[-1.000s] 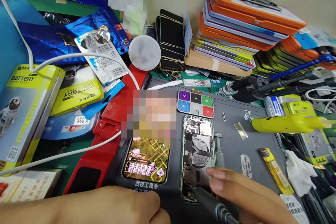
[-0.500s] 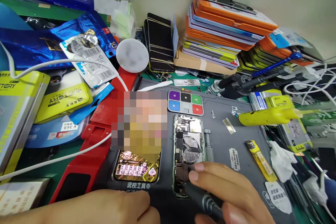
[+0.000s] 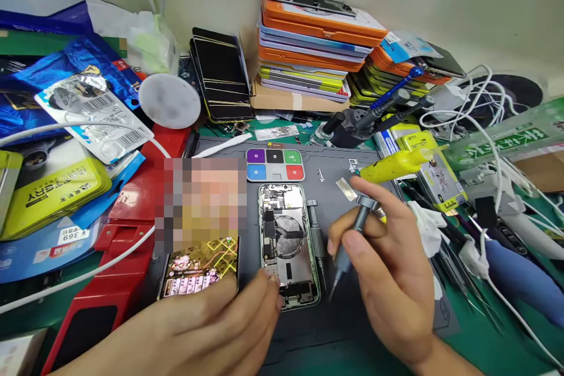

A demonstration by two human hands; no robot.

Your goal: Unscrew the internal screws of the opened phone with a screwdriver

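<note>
An opened phone (image 3: 288, 267) with its inner parts exposed lies on the dark grey work mat. The fingers of my left hand (image 3: 220, 320) are bent together over its lower left edge, gripping it; the thumb is mostly hidden. My right hand (image 3: 392, 264) holds a grey precision screwdriver (image 3: 346, 255) between thumb and fingers, its tip pointing down just right of the phone and apart from it. A second screwdriver (image 3: 315, 235) lies along the phone's right side. Left of the opened phone is another phone with a lit screen (image 3: 194, 273), partly covered by my left hand.
A tile with coloured squares (image 3: 275, 173) sits above the opened phone. A yellow bottle (image 3: 388, 167) and tweezers (image 3: 462, 282) lie on the right. Stacked orange cases (image 3: 321, 41) stand at the back; a red holder (image 3: 101, 282) and battery packs (image 3: 66, 188) crowd the left.
The view has turned right. My right hand, earlier over the phone's lower end with a dark-handled tool, now holds the grey screwdriver beside it. My left hand has moved onto the phone's edge.
</note>
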